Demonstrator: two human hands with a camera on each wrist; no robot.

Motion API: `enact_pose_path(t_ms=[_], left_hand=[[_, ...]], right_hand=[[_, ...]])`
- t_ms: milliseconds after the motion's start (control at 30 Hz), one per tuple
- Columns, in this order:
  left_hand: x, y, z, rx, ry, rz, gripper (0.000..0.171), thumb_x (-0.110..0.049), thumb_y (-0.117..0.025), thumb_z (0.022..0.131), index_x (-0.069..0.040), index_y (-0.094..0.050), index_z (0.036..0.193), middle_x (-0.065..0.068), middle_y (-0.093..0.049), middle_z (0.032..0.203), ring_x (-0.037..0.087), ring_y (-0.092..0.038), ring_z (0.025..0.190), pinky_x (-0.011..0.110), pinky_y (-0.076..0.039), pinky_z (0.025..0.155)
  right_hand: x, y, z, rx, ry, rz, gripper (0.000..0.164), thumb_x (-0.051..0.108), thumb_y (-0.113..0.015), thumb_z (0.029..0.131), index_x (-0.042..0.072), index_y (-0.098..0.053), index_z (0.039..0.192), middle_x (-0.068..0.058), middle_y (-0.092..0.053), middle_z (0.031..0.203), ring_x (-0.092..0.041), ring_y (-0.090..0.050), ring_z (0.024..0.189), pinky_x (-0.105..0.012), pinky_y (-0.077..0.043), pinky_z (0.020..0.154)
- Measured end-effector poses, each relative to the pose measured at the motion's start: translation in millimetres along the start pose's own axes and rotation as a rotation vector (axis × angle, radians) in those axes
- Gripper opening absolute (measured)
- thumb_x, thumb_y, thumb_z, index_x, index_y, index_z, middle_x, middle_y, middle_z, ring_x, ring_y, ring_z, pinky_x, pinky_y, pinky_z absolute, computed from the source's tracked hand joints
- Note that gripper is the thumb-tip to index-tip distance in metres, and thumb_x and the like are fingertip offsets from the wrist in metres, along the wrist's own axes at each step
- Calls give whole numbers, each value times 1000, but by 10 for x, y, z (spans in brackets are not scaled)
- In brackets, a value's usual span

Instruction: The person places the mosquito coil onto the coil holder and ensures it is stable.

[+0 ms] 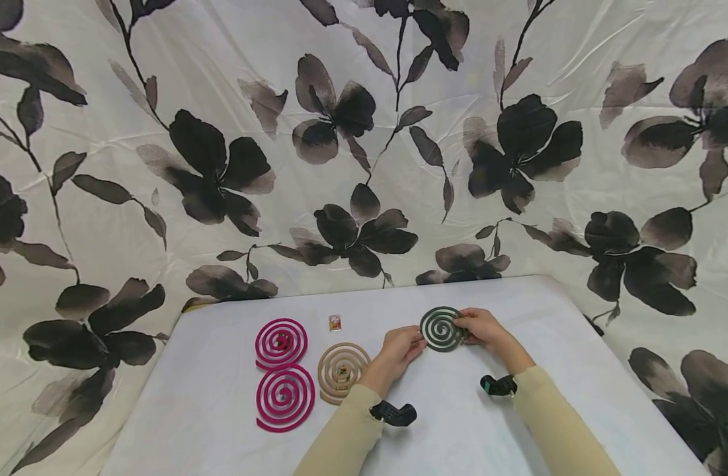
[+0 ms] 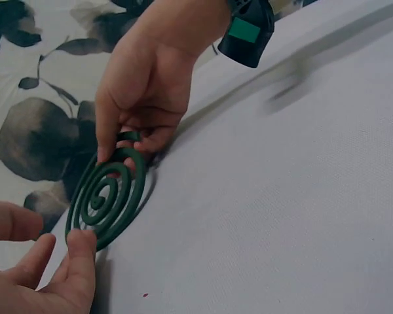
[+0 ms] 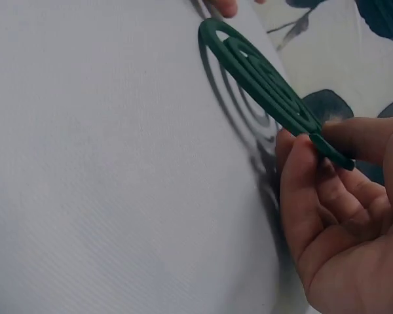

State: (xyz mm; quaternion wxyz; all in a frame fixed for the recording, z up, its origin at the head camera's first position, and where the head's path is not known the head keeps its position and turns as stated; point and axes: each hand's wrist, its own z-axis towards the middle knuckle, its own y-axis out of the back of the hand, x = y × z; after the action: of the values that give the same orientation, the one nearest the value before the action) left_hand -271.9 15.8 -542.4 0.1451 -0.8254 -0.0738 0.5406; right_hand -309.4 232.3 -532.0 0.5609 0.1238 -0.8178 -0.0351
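Note:
A green mosquito coil [image 1: 442, 332] is held above the white table, tilted, with its spiral shadow beneath it in the right wrist view. My right hand [image 1: 486, 328] pinches its outer end between thumb and fingers [image 3: 302, 163]. At the opposite edge is my left hand [image 1: 399, 350]; in the left wrist view one fingertip [image 2: 82, 241] overlaps the coil's rim while the other fingers stand apart from it. Left of that hand lies a tan coil [image 1: 334, 350], partly covered by the left wrist. Two magenta coils [image 1: 282, 322] [image 1: 307, 390] lie farther left, one in front of the other.
A small red and yellow packet [image 1: 335, 322] lies behind the tan coil. The white table [image 1: 197, 396] ends at a hanging cloth [image 1: 423, 198] with dark flowers. Black wrist devices [image 1: 393, 414] sit on both forearms.

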Motion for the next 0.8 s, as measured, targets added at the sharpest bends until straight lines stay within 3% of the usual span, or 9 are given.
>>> enact_pose_path(t_ms=[133, 300, 800], left_hand=[[0, 21, -4, -51, -18, 36, 38, 2, -53, 92, 8, -55, 129, 18, -60, 110, 19, -62, 93, 28, -53, 84], [-18, 60, -17, -47, -40, 21, 39, 2, -52, 93, 10, -52, 131, 19, -57, 116, 23, -61, 101, 33, -50, 91], [25, 123, -51, 90, -32, -58, 53, -7, -52, 96, -4, -37, 147, 16, -59, 108, 23, -67, 87, 41, -54, 84]], right_hand=[[-40, 1, -21, 28, -2, 96, 33, 10, -58, 97, -7, -51, 125, -10, -63, 91, -15, -62, 72, -27, -53, 61], [-36, 18, -63, 45, 12, 166, 37, 11, -57, 98, -8, -48, 129, -9, -62, 97, -14, -61, 77, -28, -53, 65], [69, -59, -200, 79, 31, 260, 37, 10, -58, 98, -9, -47, 128, -10, -62, 100, -14, -60, 77, -27, -53, 65]])
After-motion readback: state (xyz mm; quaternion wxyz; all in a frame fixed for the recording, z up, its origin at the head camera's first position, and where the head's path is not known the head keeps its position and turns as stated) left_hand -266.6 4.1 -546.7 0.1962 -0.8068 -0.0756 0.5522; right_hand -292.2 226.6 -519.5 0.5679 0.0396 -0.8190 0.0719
